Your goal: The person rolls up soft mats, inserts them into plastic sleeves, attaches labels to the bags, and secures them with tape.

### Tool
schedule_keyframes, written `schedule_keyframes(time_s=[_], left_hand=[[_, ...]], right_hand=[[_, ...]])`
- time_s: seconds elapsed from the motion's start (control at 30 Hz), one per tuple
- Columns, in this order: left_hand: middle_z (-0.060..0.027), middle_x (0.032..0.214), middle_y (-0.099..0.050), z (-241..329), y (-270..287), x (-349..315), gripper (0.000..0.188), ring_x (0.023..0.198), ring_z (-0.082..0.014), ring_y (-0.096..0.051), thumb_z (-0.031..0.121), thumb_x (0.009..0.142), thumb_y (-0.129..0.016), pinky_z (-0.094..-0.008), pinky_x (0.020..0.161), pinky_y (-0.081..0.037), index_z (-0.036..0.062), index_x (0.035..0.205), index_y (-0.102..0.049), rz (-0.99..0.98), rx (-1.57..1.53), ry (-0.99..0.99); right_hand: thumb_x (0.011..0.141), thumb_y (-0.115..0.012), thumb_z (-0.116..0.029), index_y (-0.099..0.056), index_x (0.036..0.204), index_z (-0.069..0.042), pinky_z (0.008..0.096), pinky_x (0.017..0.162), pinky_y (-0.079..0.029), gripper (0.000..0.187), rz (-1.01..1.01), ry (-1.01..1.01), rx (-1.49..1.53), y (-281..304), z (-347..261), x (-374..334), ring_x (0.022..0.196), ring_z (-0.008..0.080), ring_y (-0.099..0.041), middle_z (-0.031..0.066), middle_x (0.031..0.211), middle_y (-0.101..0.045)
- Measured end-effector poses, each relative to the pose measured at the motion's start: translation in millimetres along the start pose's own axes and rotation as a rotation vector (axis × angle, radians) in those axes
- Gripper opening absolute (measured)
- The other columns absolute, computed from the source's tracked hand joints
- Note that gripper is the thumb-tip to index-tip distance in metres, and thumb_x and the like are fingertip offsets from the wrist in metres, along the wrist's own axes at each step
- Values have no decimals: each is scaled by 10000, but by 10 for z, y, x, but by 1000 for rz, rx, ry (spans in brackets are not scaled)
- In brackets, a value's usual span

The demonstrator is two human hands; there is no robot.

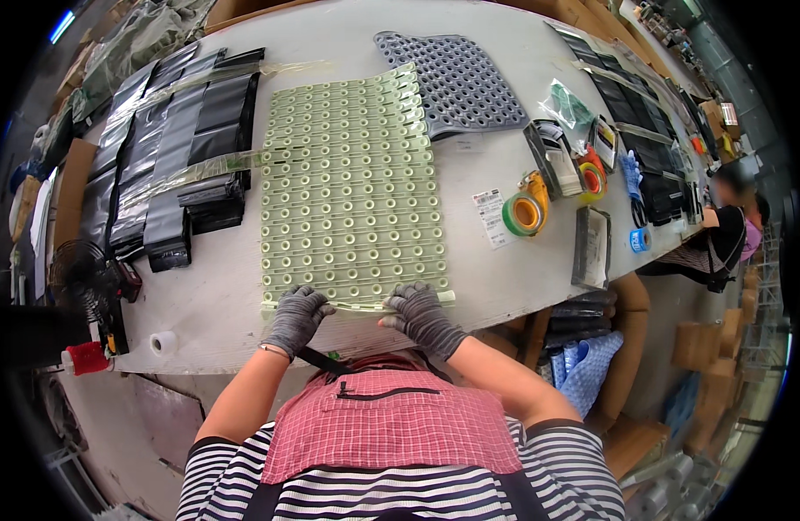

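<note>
A light green rubber mat (352, 193) covered in rows of suction cups lies lengthwise before me on the white table (487, 286). Its near edge is curled up into a narrow roll. My left hand (297, 321), in a grey glove with bare fingertips, is closed on the left part of that edge. Farther right along the same edge, my gloved right hand (420, 317) has its fingers bent over the roll. A grey-blue mat (469, 82) with round holes lies beyond, partly under the green mat's far right corner.
Taped stacks of black plastic bags (170, 143) lie at left. To the right are a label sheet (492, 219), tape dispensers (526, 208), a tray (591, 247) and more black bags (643, 130). A small fan (80, 269) and white roll (163, 343) stand near left. Another person (721, 230) is at far right.
</note>
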State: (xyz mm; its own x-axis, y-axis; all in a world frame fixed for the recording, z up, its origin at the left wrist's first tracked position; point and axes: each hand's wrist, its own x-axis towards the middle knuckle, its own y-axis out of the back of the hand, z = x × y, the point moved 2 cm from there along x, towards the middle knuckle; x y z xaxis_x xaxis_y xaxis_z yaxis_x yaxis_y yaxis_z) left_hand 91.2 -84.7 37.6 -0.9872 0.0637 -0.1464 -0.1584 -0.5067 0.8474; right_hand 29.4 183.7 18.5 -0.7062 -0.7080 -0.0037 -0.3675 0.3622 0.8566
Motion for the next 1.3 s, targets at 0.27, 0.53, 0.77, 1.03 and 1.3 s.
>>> schedule_keyframes(time_s=[0.27, 0.53, 0.77, 1.03, 1.3], left_hand=[[-61, 1087, -634, 46, -214, -89, 331, 1059, -312, -564, 311, 791, -759, -490, 948, -423, 182, 1090, -698, 189, 252, -312], [-78, 1084, -660, -100, -91, 395, 260, 1109, -328, -565, 333, 839, -729, -488, 992, -414, 144, 1017, -747, -3, 106, -64], [-85, 1211, -625, 13, -191, 550, 356, 1136, -340, -554, 315, 846, -721, -505, 990, -419, 171, 1170, -690, 142, 243, -108], [-104, 1165, -630, -139, 37, 1213, 301, 1126, -346, -554, 241, 815, -736, -495, 981, -428, 134, 1095, -709, 155, 129, -42], [-104, 1177, -612, 158, 110, 1004, 433, 1110, -341, -557, 347, 841, -723, -476, 966, -435, 150, 1209, -606, 122, 255, -179]], right_hand=[[806, -748, -429, -705, 1111, -123, 445, 942, -447, 434, -250, -255, 154, 156, 164, 417, 1040, 337, -613, 128, 1110, -669], [855, -687, -436, -708, 1153, -171, 500, 1018, -368, 400, 32, -124, -50, -150, -31, 243, 1145, 279, -573, 74, 1168, -663], [913, -616, -412, -712, 1124, -177, 486, 993, -398, 330, -97, -145, -27, 93, 278, 799, 1093, 293, -608, 89, 1121, -683], [814, -736, -389, -536, 1379, -181, 538, 1163, -256, 634, 89, 29, -172, -48, 89, 783, 1344, 276, -457, 84, 1437, -515], [838, -707, -403, -658, 1179, -195, 475, 960, -419, 402, -192, -133, -307, 230, 244, 1292, 1044, 270, -623, 60, 1143, -661]])
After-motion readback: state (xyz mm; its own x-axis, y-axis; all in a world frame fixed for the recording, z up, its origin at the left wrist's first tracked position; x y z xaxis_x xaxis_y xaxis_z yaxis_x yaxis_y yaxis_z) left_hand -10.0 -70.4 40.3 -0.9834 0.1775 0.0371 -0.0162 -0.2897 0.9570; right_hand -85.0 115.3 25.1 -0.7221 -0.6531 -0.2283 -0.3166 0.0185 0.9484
